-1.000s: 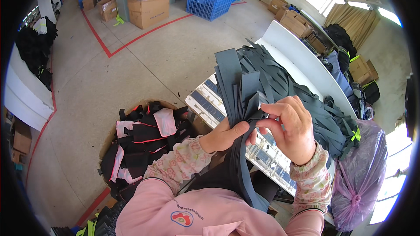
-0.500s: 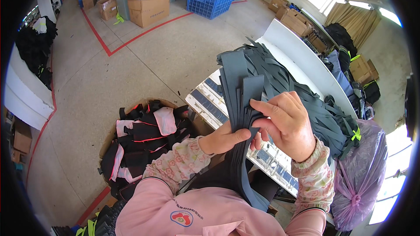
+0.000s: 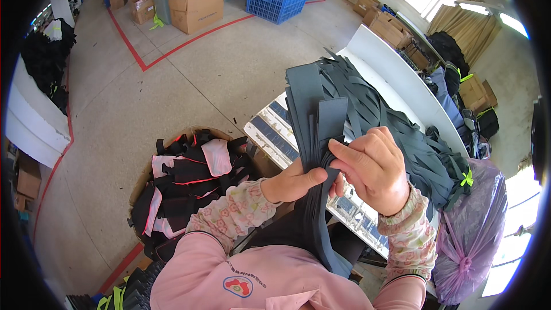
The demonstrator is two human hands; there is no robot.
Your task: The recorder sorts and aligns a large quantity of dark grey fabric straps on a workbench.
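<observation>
Slippage looks like the main risk: bundle of dark grey fabric strips (image 3: 314, 117) fanned upright, upper ends splaying toward 12 o'clock, lower ends hanging past the lap toward 6, and only pinched low down, so a loosened pinch could let single strips slide out and drop toward the box of black and pink cut pieces (image 3: 189, 186) at 9 o'clock. Could also snag on the larger heap of grey strips (image 3: 402, 132) lying on the white table (image 3: 396, 72) at 1 o'clock. Left hand (image 3: 293, 182) clamped on the bundle from 8 o'clock, thumb laid across. Right hand (image 3: 376, 169) closed on it from 3 o'clock, fingers curled, fingertips peeling at one edge. Hands close together, almost touching
</observation>
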